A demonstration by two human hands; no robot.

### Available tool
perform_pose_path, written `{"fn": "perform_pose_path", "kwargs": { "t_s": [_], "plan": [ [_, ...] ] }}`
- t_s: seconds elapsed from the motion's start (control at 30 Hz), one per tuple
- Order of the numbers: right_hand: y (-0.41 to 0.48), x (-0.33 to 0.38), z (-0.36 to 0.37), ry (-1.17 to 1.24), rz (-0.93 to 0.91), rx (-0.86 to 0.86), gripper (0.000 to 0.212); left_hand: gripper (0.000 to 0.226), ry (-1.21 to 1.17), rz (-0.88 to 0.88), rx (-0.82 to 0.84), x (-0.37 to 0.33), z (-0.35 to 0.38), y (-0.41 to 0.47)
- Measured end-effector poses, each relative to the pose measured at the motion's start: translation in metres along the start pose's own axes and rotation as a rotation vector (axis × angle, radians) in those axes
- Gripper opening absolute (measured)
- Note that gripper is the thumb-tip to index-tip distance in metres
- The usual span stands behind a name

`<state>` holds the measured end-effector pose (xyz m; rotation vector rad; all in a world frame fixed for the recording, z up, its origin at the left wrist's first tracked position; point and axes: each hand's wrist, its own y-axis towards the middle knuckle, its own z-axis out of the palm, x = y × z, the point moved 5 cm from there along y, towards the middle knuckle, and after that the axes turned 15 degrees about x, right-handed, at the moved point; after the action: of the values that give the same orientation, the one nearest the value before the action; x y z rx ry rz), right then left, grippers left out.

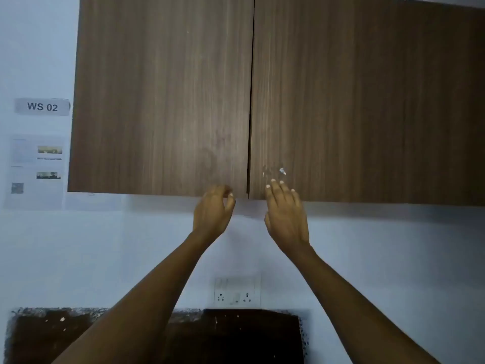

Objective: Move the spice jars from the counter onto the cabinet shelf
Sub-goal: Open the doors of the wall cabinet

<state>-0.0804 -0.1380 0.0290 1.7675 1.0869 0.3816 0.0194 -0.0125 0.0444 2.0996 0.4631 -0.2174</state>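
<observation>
A brown wood-grain wall cabinet fills the upper view, with its left door (162, 101) and right door (367, 101) both closed. My left hand (214, 211) is raised at the bottom corner of the left door, fingers curled near its lower edge beside the centre gap. My right hand (286, 214) is raised with straight fingers against the bottom corner of the right door. Neither hand holds a jar. No spice jars and no shelf are in view.
A white switch and socket plate (237, 291) sits on the pale wall below the cabinet. A dark panel (236, 337) runs along the bottom. A "WS 02" label (42, 106) and a printed sheet (35, 172) hang on the wall at left.
</observation>
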Motion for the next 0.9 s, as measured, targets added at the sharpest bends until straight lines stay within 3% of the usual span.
{"fn": "perform_pose_path", "kwargs": {
  "t_s": [0.17,0.33,0.9],
  "plan": [
    [0.026,-0.006,0.038,-0.076,-0.011,-0.04,0.077,0.032,-0.123,0.041,-0.089,-0.007,0.024,0.04],
    [0.046,-0.014,0.068,-0.159,0.038,-0.051,0.08,0.038,-0.202,0.087,-0.155,-0.012,0.043,0.061],
    [0.047,-0.018,0.053,-0.056,0.043,-0.043,0.094,0.029,-0.616,0.038,-0.077,-0.037,0.048,0.081]
  ]
}}
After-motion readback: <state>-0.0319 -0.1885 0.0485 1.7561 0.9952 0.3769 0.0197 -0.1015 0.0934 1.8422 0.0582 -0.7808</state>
